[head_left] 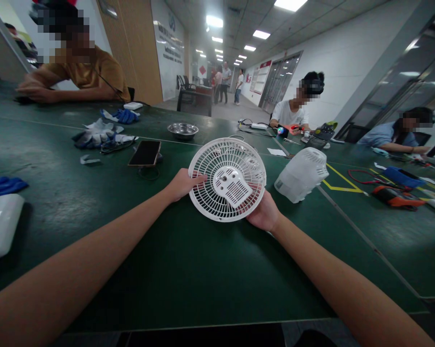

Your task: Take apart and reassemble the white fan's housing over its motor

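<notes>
A round white fan grille (pixel 232 187) with a vented centre is held up over the green table (pixel 188 270), tilted so its face shows. My left hand (pixel 184 185) grips its left rim, thumb on the front and fingers behind. From the lower right, my right hand (pixel 265 212) holds the grille, and its fingers pass behind the slats. Just right of it, apart from my hands, stands a whitish translucent plastic housing (pixel 301 174). Left of the grille, a phone (pixel 145 153) is propped at a slant on the table.
A metal bowl (pixel 183 130) and work gloves (pixel 96 134) lie farther back. At the left edge sits a white rounded case (pixel 2 224). An orange multimeter (pixel 397 197) and a blue item (pixel 403 177) are at right. Several people sit around the table.
</notes>
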Motion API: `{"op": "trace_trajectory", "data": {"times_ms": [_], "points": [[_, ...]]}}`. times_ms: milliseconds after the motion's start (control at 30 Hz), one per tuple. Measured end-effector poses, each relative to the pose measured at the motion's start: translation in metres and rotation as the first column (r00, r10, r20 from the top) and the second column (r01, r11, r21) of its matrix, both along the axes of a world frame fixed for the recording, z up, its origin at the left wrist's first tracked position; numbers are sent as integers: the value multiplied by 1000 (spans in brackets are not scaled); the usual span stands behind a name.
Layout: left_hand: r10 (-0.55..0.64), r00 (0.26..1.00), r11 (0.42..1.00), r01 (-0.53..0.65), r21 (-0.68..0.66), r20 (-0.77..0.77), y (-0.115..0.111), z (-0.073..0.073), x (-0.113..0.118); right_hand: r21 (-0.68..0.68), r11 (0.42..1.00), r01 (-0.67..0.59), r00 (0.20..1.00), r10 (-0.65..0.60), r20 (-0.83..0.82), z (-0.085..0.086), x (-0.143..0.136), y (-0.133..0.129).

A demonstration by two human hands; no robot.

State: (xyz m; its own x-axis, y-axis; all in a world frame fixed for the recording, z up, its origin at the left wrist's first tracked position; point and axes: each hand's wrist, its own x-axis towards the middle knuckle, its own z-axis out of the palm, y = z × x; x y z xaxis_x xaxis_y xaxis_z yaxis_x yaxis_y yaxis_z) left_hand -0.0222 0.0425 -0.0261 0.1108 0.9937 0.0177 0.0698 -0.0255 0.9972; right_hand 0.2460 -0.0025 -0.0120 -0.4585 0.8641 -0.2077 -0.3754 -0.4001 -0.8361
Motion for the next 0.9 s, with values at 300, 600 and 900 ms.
{"op": "trace_trajectory", "data": {"times_ms": [300, 600, 900], "points": [[26, 1000, 1000, -26, -13, 12, -3, 4, 5, 58, 997, -50, 998, 48, 30, 0, 1, 0], [28, 999, 1000, -28, -14, 17, -1, 1, 4, 73, 997, -40, 999, 38, 19, -1, 0, 1], [-26, 1000, 995, 25, 96, 11, 4, -6, 1, 177, 980, 89, 993, -100, 55, 5, -3, -4]]}}
